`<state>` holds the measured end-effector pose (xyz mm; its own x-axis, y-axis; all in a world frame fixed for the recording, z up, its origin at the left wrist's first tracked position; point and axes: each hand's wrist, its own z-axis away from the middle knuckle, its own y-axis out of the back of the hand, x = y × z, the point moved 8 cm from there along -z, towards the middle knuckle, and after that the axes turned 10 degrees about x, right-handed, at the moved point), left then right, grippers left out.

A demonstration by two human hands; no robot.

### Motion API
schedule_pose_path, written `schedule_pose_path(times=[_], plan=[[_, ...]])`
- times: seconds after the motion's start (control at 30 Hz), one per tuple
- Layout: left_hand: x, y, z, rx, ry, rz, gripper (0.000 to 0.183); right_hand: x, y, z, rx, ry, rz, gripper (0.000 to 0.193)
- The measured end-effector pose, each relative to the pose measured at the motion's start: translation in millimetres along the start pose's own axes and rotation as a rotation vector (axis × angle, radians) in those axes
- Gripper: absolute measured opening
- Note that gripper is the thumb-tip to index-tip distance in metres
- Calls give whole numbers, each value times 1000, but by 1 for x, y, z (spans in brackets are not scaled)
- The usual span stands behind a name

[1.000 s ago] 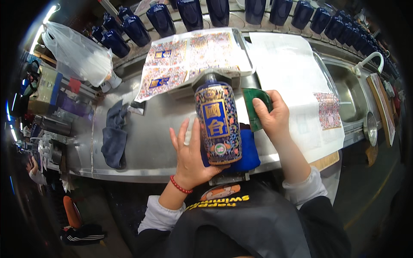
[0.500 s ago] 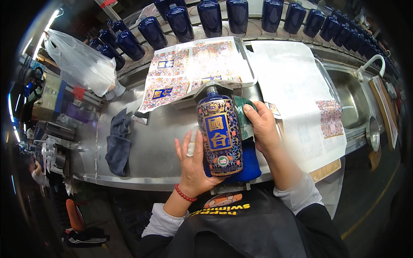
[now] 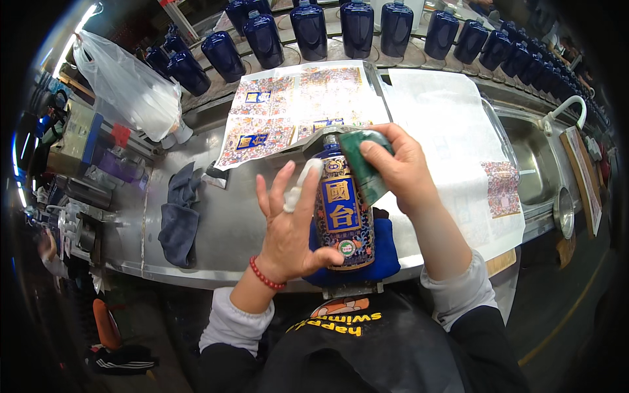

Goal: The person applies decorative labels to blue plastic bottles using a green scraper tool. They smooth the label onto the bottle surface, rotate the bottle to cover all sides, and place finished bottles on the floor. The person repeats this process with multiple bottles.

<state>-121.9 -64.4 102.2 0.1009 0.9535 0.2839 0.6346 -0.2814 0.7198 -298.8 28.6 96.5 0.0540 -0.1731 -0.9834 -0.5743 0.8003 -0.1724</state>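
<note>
A dark blue bottle (image 3: 341, 213) with an ornate floral, gold-lettered covering leans on a folded blue cloth (image 3: 385, 245) at the table's near edge. My left hand (image 3: 286, 232) lies along its left side, fingers stretched and spread, the thumb across the lower front. White wrapping covers parts of its fingers, and a red bead bracelet circles the wrist. Between the thumb and fingers of my right hand (image 3: 403, 167) is a flat green pad (image 3: 360, 164), held over the bottle's upper right side. The pad hides part of the bottle's shoulder.
Patterned transfer sheets (image 3: 262, 121) and white backing paper (image 3: 439, 131) lie beyond the bottle. A grey cloth (image 3: 180, 216) rests at left. Plain blue bottles (image 3: 308, 33) line the conveyor behind. A sink (image 3: 534, 154) is at right, a plastic bag (image 3: 128, 92) at upper left.
My right hand has moved the green pad up and left, across the bottle's upper right side. My left fingers have lifted and spread, while the bottle sits slightly further right and more upright.
</note>
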Motion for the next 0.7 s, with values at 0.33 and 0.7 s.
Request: schedule_pose_path(times=[0.33, 0.7], plan=[[-13, -11, -16, 85, 65, 96, 105, 27, 23, -1, 165, -106, -30, 27], [-23, -19, -4, 122, 225, 227, 105, 29, 16, 13, 112, -69, -127, 30]])
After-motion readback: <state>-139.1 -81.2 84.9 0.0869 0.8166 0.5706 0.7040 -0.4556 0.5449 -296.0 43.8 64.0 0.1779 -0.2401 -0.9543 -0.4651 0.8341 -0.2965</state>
